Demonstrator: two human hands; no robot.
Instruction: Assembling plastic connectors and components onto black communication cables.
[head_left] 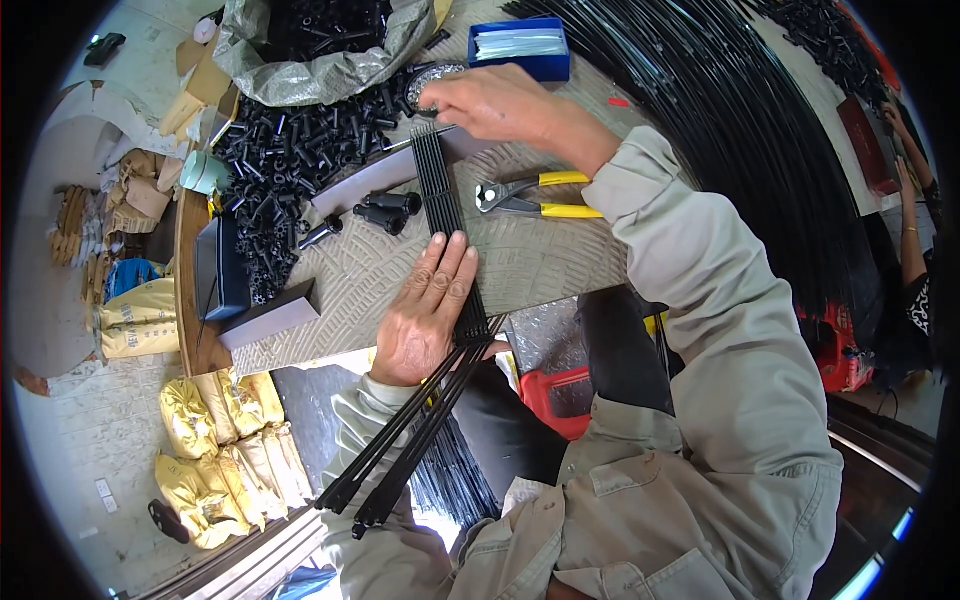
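My left hand [422, 310] lies over a flat row of thin black rods [436, 175], its fingers stretched along them. What looks like its thumb shows beneath, so the rods are held at the board's front edge. Their near ends fan out over my lap. My right hand [487, 103] is by a round dish of small silvery pieces [433, 84], beyond the rods' far ends. Its fingers are bent together; anything between them is too small to make out. End-cutting pliers [535, 194] with yellow handles lie right of the rods. Several black plastic sleeves [385, 213] lie to their left.
A heap of black plastic parts [290, 150] covers the left of the table, below an open woven sack [320, 85]. A blue box [519, 45] of pale strips stands at the back. Long black rods [720, 130] fill the right. Another person's arm [910, 215] shows at far right.
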